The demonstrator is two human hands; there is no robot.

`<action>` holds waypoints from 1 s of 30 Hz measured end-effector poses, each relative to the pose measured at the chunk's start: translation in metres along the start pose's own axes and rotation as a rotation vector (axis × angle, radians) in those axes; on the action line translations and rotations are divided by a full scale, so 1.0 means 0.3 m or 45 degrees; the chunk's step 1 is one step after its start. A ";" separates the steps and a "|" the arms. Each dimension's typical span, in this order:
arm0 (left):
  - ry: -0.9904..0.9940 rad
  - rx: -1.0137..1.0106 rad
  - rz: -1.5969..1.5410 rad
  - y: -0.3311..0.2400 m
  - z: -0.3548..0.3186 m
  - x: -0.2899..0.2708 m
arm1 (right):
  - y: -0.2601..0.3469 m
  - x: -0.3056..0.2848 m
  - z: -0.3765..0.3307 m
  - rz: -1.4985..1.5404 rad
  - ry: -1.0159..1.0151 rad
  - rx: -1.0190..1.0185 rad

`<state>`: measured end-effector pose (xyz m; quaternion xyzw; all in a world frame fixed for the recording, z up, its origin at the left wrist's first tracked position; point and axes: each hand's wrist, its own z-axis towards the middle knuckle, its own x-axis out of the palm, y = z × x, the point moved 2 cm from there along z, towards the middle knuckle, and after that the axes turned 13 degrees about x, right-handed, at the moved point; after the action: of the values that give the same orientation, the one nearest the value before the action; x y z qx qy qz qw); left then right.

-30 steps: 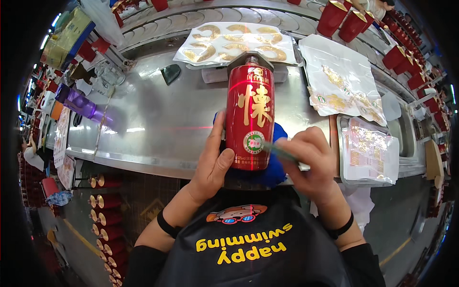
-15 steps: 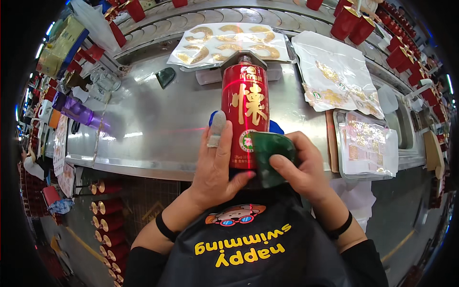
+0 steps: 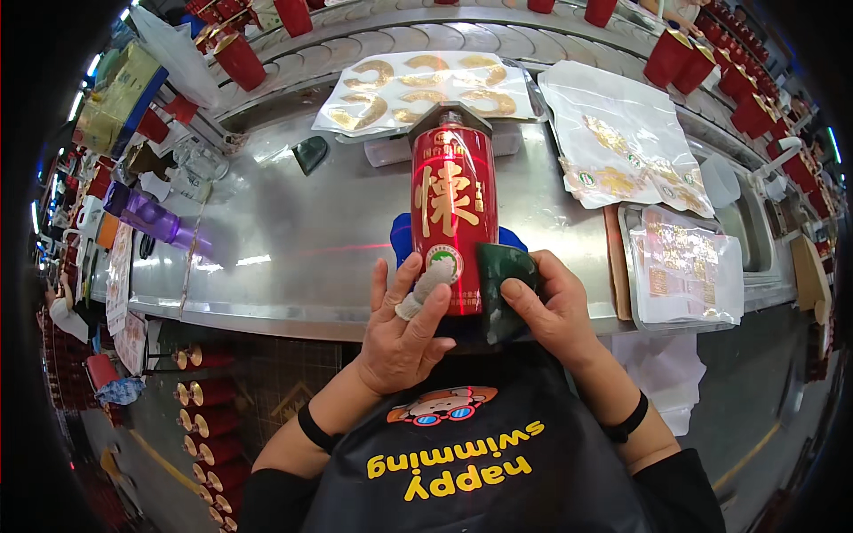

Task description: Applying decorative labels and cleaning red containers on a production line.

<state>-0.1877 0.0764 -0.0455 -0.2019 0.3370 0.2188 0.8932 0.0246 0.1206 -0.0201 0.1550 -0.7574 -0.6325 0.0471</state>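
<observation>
A red bottle (image 3: 455, 191) with gold lettering and a round green-and-white emblem lies in front of me, neck pointing away. Its neck end sits in a dark angular holder (image 3: 416, 130), and blue supports (image 3: 402, 238) show at both sides. In my right hand (image 3: 555, 306) is a flat dark green scraper (image 3: 506, 284), pinched between thumb and fingers, its edge against the bottle's lower right side. My left hand (image 3: 400, 338) has its fingers apart at the lower left of the bottle; one finger, in a grey finger cover (image 3: 428, 289), lies over the emblem.
Behind the bottle is a sheet of gold curved stickers (image 3: 426, 84). More sticker sheets (image 3: 622, 133) lie at the right, some in a tray (image 3: 629, 266). Another green scraper (image 3: 311, 155) and a purple bottle (image 3: 147, 216) are at the left. A conveyor (image 3: 498, 40) carrying red bottles runs behind.
The red bottle has rolled leftward, so its lettering and emblem sit further left. My left hand has slid down toward the emblem. My right hand still grips the scraper, which is turned more edge-on.
</observation>
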 end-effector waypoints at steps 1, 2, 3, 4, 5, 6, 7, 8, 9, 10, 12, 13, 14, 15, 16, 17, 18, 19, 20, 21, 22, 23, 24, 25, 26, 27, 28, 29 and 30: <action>-0.027 -0.077 -0.063 -0.003 -0.010 0.001 | -0.010 -0.002 0.004 0.001 0.010 0.046; -0.034 -0.061 -0.047 -0.008 -0.017 -0.004 | -0.019 -0.009 0.009 0.002 -0.003 0.121; -0.048 -0.078 -0.087 -0.008 -0.021 -0.013 | -0.022 -0.011 0.012 0.059 -0.019 0.051; -0.077 -0.062 -0.133 -0.005 -0.018 -0.024 | -0.028 -0.017 0.013 0.030 -0.001 0.119; -0.032 -0.032 -0.131 0.005 -0.010 -0.041 | -0.026 -0.016 0.015 0.044 -0.004 0.018; 0.005 0.002 -0.146 0.018 0.005 -0.058 | -0.027 -0.020 0.014 0.036 0.011 0.014; 0.115 0.074 -0.143 0.038 0.027 -0.068 | -0.029 -0.019 0.016 0.027 0.010 0.040; 0.179 0.150 -0.159 0.066 0.055 -0.078 | -0.033 -0.020 0.015 0.107 0.047 0.118; 0.175 0.161 -0.142 0.101 0.090 -0.083 | -0.031 -0.021 0.017 0.054 0.040 0.081; 0.209 0.175 -0.140 0.141 0.128 -0.080 | -0.029 -0.022 0.017 0.004 0.030 0.046; 0.217 0.169 -0.132 0.231 0.206 -0.068 | -0.030 -0.025 0.022 0.024 0.056 0.064; 0.146 0.180 -0.154 0.276 0.242 -0.067 | -0.033 -0.027 0.025 0.049 0.081 0.105; 0.108 0.173 -0.160 0.316 0.273 -0.062 | -0.034 -0.031 0.028 0.047 0.072 0.091; 0.094 0.183 -0.173 0.349 0.299 -0.060 | -0.035 -0.033 0.030 0.022 0.090 0.084; 0.106 0.164 -0.230 0.377 0.321 -0.055 | -0.036 -0.036 0.031 0.007 0.105 0.100; 0.112 0.146 -0.285 0.398 0.340 -0.050 | -0.037 -0.038 0.033 0.014 0.118 0.127; 0.126 0.137 -0.303 0.412 0.357 -0.045 | -0.036 -0.043 0.032 0.015 0.106 0.118; 0.096 0.143 -0.320 0.421 0.372 -0.044 | -0.034 -0.043 0.032 -0.003 0.127 0.135; 0.068 0.148 -0.338 0.425 0.386 -0.043 | -0.033 -0.045 0.032 -0.020 0.139 0.163; 0.064 0.136 -0.348 0.424 0.397 -0.042 | -0.030 -0.046 0.033 -0.019 0.139 0.155; 0.050 0.154 -0.352 0.415 0.401 -0.045 | -0.026 -0.047 0.035 -0.025 0.133 0.125; 0.081 0.176 -0.301 0.403 0.400 -0.050 | -0.024 -0.047 0.037 -0.036 0.136 0.098; 0.107 0.190 -0.255 0.389 0.396 -0.055 | -0.023 -0.046 0.040 -0.027 0.124 0.097; 0.171 0.239 -0.174 0.370 0.387 -0.059 | -0.026 -0.045 0.042 0.015 0.147 0.124; 0.176 0.239 -0.178 0.351 0.376 -0.059 | -0.030 -0.044 0.042 0.055 0.170 0.150; 0.195 0.292 -0.134 0.328 0.362 -0.060 | -0.034 -0.045 0.040 0.058 0.170 0.152; 0.212 0.349 -0.089 0.305 0.345 -0.059 | -0.038 -0.048 0.034 0.109 0.176 0.172; 0.253 0.338 -0.073 0.286 0.324 -0.061 | -0.041 -0.053 0.027 0.158 0.182 0.190; 0.252 0.339 -0.070 0.266 0.305 -0.060 | -0.042 -0.060 0.018 0.157 0.183 0.187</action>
<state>-0.1951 0.1839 0.0132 -0.1117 0.4435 0.1267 0.8802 0.0425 0.1291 -0.0311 0.1561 -0.8044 -0.5585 0.1288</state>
